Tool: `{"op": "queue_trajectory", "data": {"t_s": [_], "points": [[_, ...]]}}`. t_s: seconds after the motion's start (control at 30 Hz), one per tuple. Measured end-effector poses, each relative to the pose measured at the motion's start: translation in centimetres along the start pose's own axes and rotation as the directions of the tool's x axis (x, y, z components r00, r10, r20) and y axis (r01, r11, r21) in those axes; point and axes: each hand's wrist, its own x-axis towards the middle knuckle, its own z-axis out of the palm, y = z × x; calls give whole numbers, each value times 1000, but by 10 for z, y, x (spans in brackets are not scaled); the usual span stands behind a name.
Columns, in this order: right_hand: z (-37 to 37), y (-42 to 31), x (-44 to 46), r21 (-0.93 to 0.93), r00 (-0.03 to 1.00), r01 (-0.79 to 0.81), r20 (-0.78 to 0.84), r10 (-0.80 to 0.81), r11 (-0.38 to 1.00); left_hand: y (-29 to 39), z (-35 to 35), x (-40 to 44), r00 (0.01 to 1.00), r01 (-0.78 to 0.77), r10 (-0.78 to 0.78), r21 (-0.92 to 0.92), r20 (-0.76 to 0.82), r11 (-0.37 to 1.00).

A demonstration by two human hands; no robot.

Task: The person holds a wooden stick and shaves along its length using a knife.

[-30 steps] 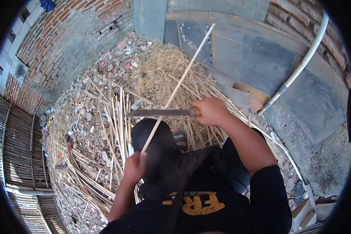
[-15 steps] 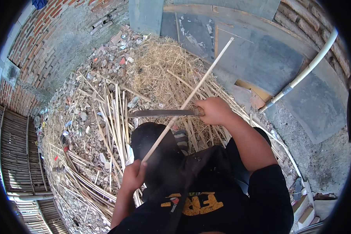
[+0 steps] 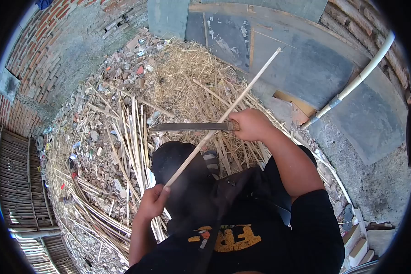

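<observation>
My right hand (image 3: 250,124) is closed round the handle of a long dark-bladed knife (image 3: 187,127), whose blade points left. My left hand (image 3: 153,201) grips the lower end of a long pale stick (image 3: 246,89), which slants up to the right. Blade and stick cross a little left of my right hand, above my dark-clad knee (image 3: 176,160). Part of a striped shoe or sock (image 3: 211,163) shows beside the knee.
Loose sticks (image 3: 136,132) lie on rubble (image 3: 94,135) at the left, with straw (image 3: 185,75) ahead. Grey panels (image 3: 301,59) and a pale pipe (image 3: 363,76) stand at the right. A brick wall (image 3: 45,68) and a slatted bamboo screen (image 3: 16,173) are on the left.
The stick's far end has swung to the right and now leans more. The crossing point of blade and stick has shifted toward my right hand. Both hands have kept their hold.
</observation>
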Motion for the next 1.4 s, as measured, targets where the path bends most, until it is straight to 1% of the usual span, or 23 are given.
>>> {"op": "queue_trajectory", "data": {"t_s": [0.07, 0.17, 0.2, 0.27, 0.3, 0.4, 0.5, 0.53, 0.57, 0.63, 0.67, 0.73, 0.83, 0.87, 0.97, 1.0, 1.1, 1.2, 1.3, 1.33, 1.4], "points": [[-7, 15, 3, 115, 999, 29, -18, -27, 993, -1, 2, -1, 1000, -6, 6, -10, -7, 1000], [14, 64, 26, 300, 980, -90, -142, 137, 950, -9, 10, -2, 997, -24, 23, -10, -72, 1000], [8, 63, 24, 384, 976, -161, -73, 203, 909, -8, 10, -1, 998, -9, 9, 8, -67, 1000], [14, 64, 22, 251, 973, -120, -160, 164, 960, -6, 7, -1, 998, 24, -21, 49, -62, 999], [12, 58, 20, 181, 969, -102, -203, 139, 978, -3, 7, 0, 998, 24, -23, 27, -64, 999], [9, 31, 8, 109, 990, -56, -122, 70, 992, 2, 6, 0, 998, 39, -40, -6, -48, 999], [8, 4, -2, -9, 997, 68, -31, -68, 998, 3, 5, 2, 999, 41, -41, -9, -28, 999], [5, 0, -2, -93, 995, 99, 22, -97, 991, 1, 4, 3, 999, 39, -40, -23, -21, 999], [3, 3, -1, -58, 996, 87, 18, -86, 995, 0, 5, 3, 999, 39, -40, -38, -16, 998], [-2, 13, 2, 15, 998, 69, 15, -69, 998, -7, 9, 3, 999, -17, 15, -47, -52, 999], [0, 25, 7, 108, 999, 19, -33, -15, 994, -9, 11, 2, 997, -48, 44, -50, -71, 998], [10, 61, 22, 287, 987, -61, -122, 100, 956, -5, 14, 0, 994, -29, 27, -12, -109, 1000], [10, 82, 27, 292, 962, -102, -214, 169, 951, 5, 15, -4, 991, -12, 19, 56, -134, 998], [16, 85, 29, 196, 956, -84, -260, 134, 977, 8, 14, -3, 991, -10, 21, 81, -135, 997], [3, 41, 9, 181, 989, -55, -127, 79, 982, 9, 13, -1, 991, -26, 33, 56, -127, 998], [2, 22, 1, 147, 993, -38, -101, 54, 988, 7, 14, 0, 992, -25, 33, 63, -122, 998], [12, 5, -3, -88, 986, 166, -12, -167, 982, 3, 14, 2, 993, -25, 34, 77, -110, 997], [0, 3, -5, -101, 975, 221, -13, -223, 970, 3, 11, 0, 993, -36, 43, 68, -106, 997], [-7, 32, 8, 140, 999, 40, 16, -42, 989, 3, 14, -2, 989, -20, 33, 92, -145, 996], [5, 55, 17, 204, 994, 52, -105, -31, 978, 1, 16, -2, 985, -42, 59, 109, -165, 993], [19, 93, 32, 195, 955, -10, -289, 67, 981, 1, 15, -1, 985, -34, 61, 166, -163, 986]]}}
